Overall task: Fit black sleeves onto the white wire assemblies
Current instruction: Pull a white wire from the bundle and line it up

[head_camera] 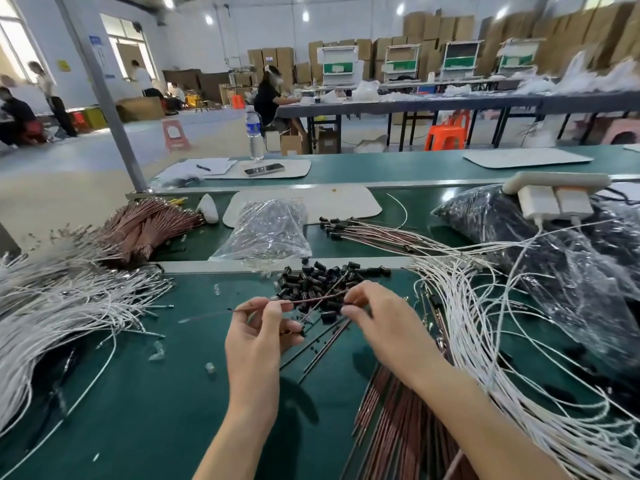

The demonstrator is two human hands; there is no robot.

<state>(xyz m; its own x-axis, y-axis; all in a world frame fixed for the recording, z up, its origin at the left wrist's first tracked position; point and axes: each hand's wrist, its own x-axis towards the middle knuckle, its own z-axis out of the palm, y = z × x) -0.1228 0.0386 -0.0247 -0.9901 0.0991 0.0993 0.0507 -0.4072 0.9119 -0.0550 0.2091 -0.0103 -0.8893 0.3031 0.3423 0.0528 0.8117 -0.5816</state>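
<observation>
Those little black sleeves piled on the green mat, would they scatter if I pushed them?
Probably. The black sleeves are small loose cylinders, so they would likely roll; strays already dot the green mat. Tiny, so probably light.

Small black sleeves [311, 282] lay in a loose heap mid-table; white wire assemblies [62, 306] fanned out at left; another white bundle [464, 323] sprawled at right.

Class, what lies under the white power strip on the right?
A clear plastic bag full of dark parts supports the power strip; whatever lies beneath the bag is hidden.
</observation>
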